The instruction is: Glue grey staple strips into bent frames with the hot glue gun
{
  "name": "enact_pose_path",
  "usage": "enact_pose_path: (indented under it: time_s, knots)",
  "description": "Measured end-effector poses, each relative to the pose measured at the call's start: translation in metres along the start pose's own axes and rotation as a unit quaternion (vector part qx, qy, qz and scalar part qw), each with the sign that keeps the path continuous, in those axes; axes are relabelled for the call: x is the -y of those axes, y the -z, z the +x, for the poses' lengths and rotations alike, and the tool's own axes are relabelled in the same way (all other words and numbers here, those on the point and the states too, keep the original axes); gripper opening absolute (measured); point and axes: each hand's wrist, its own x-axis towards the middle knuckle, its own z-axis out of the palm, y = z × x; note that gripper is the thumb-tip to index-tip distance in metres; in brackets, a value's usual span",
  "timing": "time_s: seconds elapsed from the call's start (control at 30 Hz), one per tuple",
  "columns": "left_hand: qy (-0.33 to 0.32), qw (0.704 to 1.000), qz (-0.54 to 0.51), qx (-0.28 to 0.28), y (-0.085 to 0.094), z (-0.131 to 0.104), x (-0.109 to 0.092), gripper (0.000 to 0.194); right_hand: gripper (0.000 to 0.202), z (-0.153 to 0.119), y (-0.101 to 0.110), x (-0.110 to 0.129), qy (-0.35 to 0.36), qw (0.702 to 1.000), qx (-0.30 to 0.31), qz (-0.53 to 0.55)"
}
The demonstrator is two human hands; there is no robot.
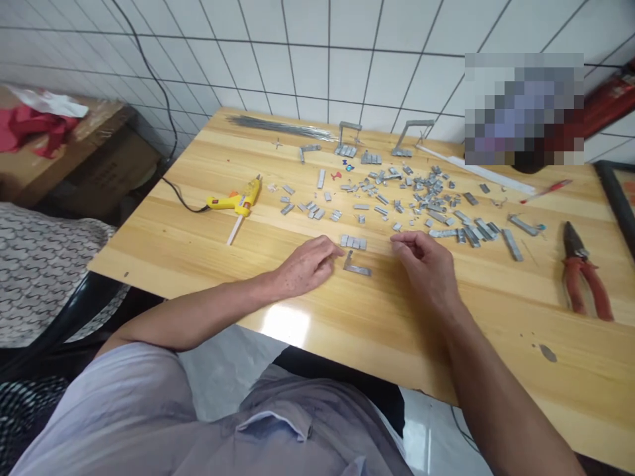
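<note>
- Left hand (306, 266): lying palm-down on the surface (198, 251), fingers loosely curled, gripping nothing; fingertips resting just left of the bracket.
- Right hand (427, 264): resting on the surface, fingers curled inward; whether it is pinching a small piece cannot be told.
- Bracket (355, 266): L-shaped metal piece, lying flat between both hands, nearer the left.
- Strip (353, 242): short row of joined metal pieces, lying just behind the bracket.
- Scrap (421, 198): metal bits lying scattered beyond the hands.
- Glue gun (238, 200): yellow, lying far left.
- Pliers (583, 271): red-handled, lying far right.
</note>
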Motion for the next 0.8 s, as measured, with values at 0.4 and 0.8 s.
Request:
enact_pose_path:
  time_s: [0.4, 0.8]
  knots:
    - [0.106, 0.992, 0.004, -0.060, -0.001, 0.004, 0.000, 0.025, 0.018, -0.001, -0.001, -0.006, 0.099, 0.992, 0.022, -0.073]
    - [0.270, 0.892, 0.363, 0.016, 0.162, -0.030, 0.059, 0.042, 0.020, 0.005, 0.001, -0.009, 0.110, 0.990, -0.001, -0.091]
